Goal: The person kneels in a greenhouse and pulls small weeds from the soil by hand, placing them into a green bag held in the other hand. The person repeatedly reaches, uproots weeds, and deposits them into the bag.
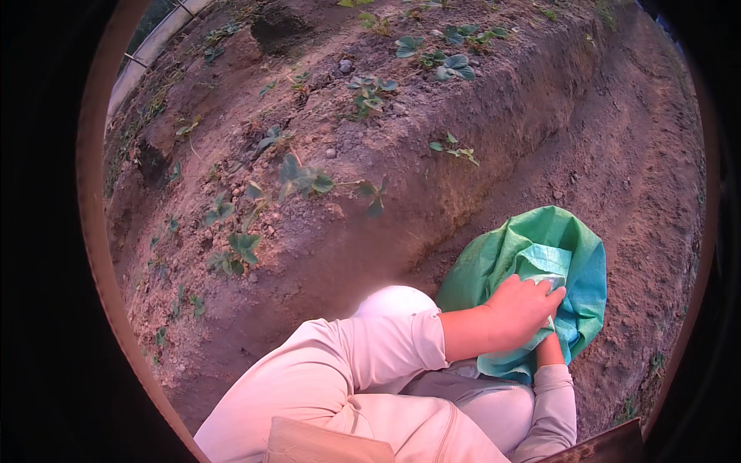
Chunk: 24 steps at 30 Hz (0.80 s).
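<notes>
A green woven plastic sack (480, 260) sits in front of my knees, with its mouth bunched and partly folded over. My left hand (521, 312) reaches across from the left, its fingers curled around the folded rim of the sack. Something pale or clear shows beside those fingertips, too small to make out. Of my right hand (550, 350), only the wrist area shows. It goes up into the folds of the sack below my left hand, and its fingers are hidden.
To the left rises a raised soil bed (347, 226) with strawberry plants (301, 179) scattered along it. A bare dirt furrow (631, 191) runs along the right. Dark holes (281, 29) break the bed's surface. My bent knee (396, 301) is close to the bed's side.
</notes>
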Motion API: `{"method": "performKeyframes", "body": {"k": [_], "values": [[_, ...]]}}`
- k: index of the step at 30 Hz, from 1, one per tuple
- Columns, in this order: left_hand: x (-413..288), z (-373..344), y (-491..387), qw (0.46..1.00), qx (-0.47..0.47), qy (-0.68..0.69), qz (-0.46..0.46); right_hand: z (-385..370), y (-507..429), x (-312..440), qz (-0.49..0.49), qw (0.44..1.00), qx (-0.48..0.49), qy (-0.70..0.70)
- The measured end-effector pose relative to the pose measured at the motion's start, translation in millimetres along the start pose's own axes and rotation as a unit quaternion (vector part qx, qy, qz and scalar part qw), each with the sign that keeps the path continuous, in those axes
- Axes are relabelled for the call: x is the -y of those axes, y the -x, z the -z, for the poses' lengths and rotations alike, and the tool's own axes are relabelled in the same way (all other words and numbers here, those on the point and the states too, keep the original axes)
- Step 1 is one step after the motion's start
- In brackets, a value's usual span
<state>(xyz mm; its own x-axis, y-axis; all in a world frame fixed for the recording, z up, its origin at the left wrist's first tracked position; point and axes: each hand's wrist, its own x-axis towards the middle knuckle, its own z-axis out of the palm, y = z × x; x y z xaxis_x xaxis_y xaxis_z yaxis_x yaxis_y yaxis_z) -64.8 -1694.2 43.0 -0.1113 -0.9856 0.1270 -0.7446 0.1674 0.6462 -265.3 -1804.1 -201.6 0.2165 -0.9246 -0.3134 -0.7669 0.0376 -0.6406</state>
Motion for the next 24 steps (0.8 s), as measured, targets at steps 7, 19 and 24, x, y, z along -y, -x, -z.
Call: {"method": "performKeyframes", "body": {"k": [7,19,24], "values": [[-10,45,91,0.964,-0.235,0.085,-0.084,105,71,68,0.103,0.986,-0.028,0.131],[97,90,393,0.899,-0.320,-0.097,0.284,66,247,189,0.418,0.885,-0.170,0.119],[150,100,509,0.743,-0.486,-0.075,0.454,55,241,175,0.387,0.908,-0.101,0.125]]}}
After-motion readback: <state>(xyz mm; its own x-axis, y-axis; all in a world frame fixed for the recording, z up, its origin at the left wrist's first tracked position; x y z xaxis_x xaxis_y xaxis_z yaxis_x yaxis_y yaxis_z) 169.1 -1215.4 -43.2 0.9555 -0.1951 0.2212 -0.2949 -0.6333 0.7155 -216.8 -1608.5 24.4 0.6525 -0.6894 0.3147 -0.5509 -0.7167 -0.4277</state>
